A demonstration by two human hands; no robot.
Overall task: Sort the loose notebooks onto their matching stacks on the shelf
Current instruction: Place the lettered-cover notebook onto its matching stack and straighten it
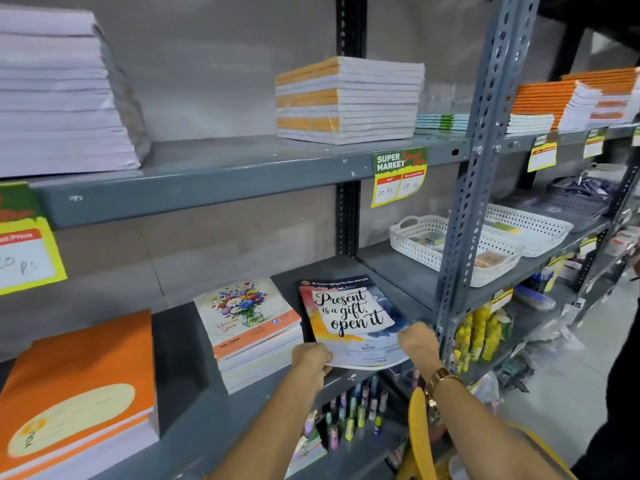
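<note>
On the middle shelf [194, 393], right of the floral stack [249, 336], the notebook [349, 320] is pinched at its near edge by the left hand [310, 362] and right hand [417, 342]; it should be slid back squarely before release.

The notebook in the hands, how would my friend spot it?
Find the grey metal shelf and go down to its middle level. Right of the flower-cover stack, both hands hold one notebook by its near edge. Only it says "Present is a gift, open it" in big black letters.
</note>
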